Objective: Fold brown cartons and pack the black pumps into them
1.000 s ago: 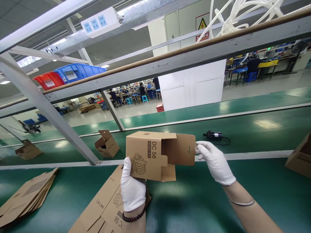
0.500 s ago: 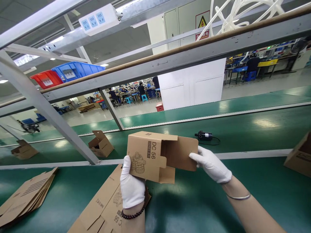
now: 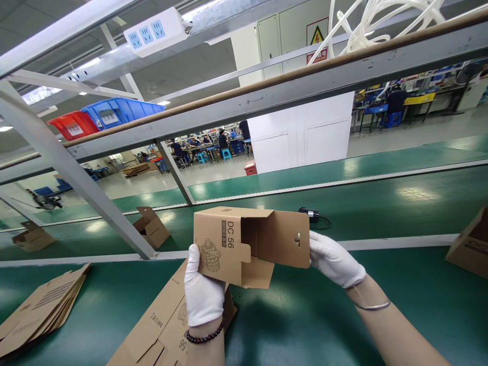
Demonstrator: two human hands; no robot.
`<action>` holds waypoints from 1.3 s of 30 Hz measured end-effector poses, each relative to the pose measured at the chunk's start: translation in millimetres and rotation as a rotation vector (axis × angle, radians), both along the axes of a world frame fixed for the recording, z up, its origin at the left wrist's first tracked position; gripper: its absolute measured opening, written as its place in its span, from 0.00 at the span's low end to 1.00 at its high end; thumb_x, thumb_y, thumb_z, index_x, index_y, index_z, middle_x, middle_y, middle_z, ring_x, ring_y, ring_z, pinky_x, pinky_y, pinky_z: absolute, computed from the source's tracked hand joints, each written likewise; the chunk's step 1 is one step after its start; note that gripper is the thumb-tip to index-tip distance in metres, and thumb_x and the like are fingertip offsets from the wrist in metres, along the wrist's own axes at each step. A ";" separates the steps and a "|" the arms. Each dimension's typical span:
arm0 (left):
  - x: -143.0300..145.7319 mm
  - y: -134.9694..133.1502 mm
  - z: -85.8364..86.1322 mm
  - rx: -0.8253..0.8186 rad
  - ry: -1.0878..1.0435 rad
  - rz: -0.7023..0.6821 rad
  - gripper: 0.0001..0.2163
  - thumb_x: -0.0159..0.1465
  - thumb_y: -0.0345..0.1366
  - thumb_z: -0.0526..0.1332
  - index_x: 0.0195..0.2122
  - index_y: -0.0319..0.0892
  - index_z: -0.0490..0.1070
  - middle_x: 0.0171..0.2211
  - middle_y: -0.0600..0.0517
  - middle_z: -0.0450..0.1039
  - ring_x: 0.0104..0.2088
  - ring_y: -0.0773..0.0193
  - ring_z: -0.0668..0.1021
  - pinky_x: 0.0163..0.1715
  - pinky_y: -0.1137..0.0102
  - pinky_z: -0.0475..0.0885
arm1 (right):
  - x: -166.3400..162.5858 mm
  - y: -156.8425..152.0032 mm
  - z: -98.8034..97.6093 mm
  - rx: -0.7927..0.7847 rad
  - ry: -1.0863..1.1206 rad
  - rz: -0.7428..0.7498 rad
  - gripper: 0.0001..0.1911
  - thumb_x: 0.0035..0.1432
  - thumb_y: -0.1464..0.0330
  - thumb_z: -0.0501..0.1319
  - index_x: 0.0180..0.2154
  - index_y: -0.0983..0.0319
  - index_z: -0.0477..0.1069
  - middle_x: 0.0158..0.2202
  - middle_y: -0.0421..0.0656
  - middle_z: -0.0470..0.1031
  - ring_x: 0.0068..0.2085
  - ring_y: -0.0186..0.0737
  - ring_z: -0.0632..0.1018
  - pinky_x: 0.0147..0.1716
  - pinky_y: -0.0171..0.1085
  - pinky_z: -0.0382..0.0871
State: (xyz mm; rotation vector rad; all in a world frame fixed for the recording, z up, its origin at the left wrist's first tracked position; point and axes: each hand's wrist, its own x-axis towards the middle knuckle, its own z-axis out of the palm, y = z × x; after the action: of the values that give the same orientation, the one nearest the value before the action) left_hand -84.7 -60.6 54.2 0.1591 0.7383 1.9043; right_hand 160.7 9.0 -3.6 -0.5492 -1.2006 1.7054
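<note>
right now the small brown cardboard carton printed "dc 56" with a line drawing of a pump point(image 3: 223, 246) is held up in the air above the green desk point(image 3: 324, 325), between the two white-gloved hands. the left hand point(image 3: 203, 295) grips its lower left corner from below, fingers point(image 3: 192, 259) curled closed on the printed face, while the right hand point(image 3: 333, 259) is pressed against the outer edge of the open brown end flap with a hanging slot point(image 3: 284, 239), fingers closed on that flap. the carton's end stands open, and a small side tab juts out below the printed panel. the grip on the left is only at one corner, so i judge a hard push from the right could twist the half-formed carton out of square or slip it from the glove. the flap could also crease off its score line if it is bent at an angle, and the side tab may catch outside the opening. directly beneath lies a stack of flat unfolded brown carton blanks point(image 3: 163, 325); a dropped carton would land on them and could scatter them. farther off, a small black motor with a trailing wire point(image 3: 309, 213) lies on the far belt, well apart from both hands, and another folded brown carton point(image 3: 150, 227) lies to the left.
</note>
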 end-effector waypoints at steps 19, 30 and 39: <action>1.0 -2.5 6.6 -0.020 -0.004 0.082 0.16 0.71 0.41 0.50 0.54 0.51 0.73 0.42 0.51 0.80 0.38 0.64 0.82 0.41 0.72 0.77 | 55.4 32.7 -10.2 0.317 -0.967 -0.834 0.27 0.60 0.52 0.54 0.53 0.61 0.72 0.62 0.54 0.65 0.63 0.62 0.62 0.61 0.62 0.54; 1.0 -2.6 0.8 -0.004 0.010 -0.010 0.17 0.71 0.41 0.49 0.57 0.50 0.71 0.44 0.50 0.79 0.41 0.62 0.81 0.44 0.70 0.76 | 8.1 -13.8 11.4 0.223 -0.256 -0.049 0.24 0.59 0.48 0.58 0.49 0.53 0.75 0.53 0.43 0.75 0.55 0.50 0.73 0.57 0.47 0.67; 1.3 -0.3 -3.2 0.009 0.002 0.008 0.17 0.71 0.41 0.50 0.57 0.49 0.71 0.44 0.50 0.80 0.40 0.62 0.82 0.46 0.70 0.75 | 16.3 -16.1 26.2 0.292 -0.551 -0.219 0.28 0.51 0.41 0.59 0.26 0.60 0.69 0.24 0.39 0.68 0.28 0.39 0.69 0.30 0.38 0.68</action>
State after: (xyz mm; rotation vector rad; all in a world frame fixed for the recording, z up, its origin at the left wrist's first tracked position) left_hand -83.4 -60.8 51.0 0.1641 0.7324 1.9157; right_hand 177.0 -7.1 22.6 -0.9657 -1.6718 1.1955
